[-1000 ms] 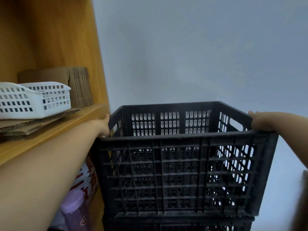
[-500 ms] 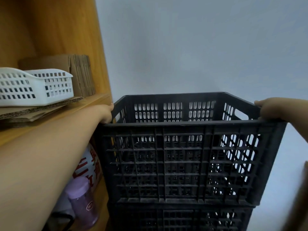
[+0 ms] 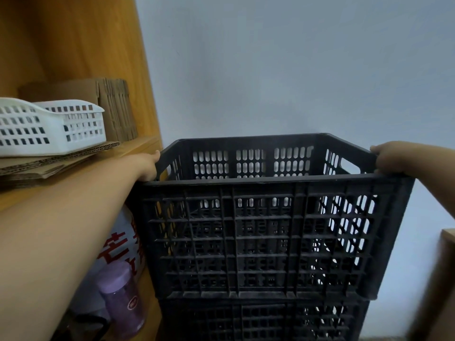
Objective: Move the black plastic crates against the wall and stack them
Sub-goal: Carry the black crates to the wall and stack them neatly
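The black top crate [image 3: 261, 232], full of little holes, sits right on the lower crate [image 3: 266, 321], and the left hand [image 3: 147, 166] and right hand [image 3: 389, 161] curl their fingers over its side edges.

The wooden shelf [image 3: 138, 148] runs along the left and its right end meets an upright side panel [image 3: 103, 45]. Flattened cardboard sheets [image 3: 56, 162] lie directly on the board near its front edge, and a white slotted basket [image 3: 49, 129] sits on top of them. Toward the shelf's back right corner a bundle of folded cardboard [image 3: 115, 109] stands on edge. Below the shelf are a purple bottle [image 3: 123, 303] and a white bag with red characters [image 3: 120, 242]; what they rest on is hidden. Just beside the shelf's right end, the lower black crate [image 3: 266, 321] bears the upper black crate [image 3: 266, 232] on its rim
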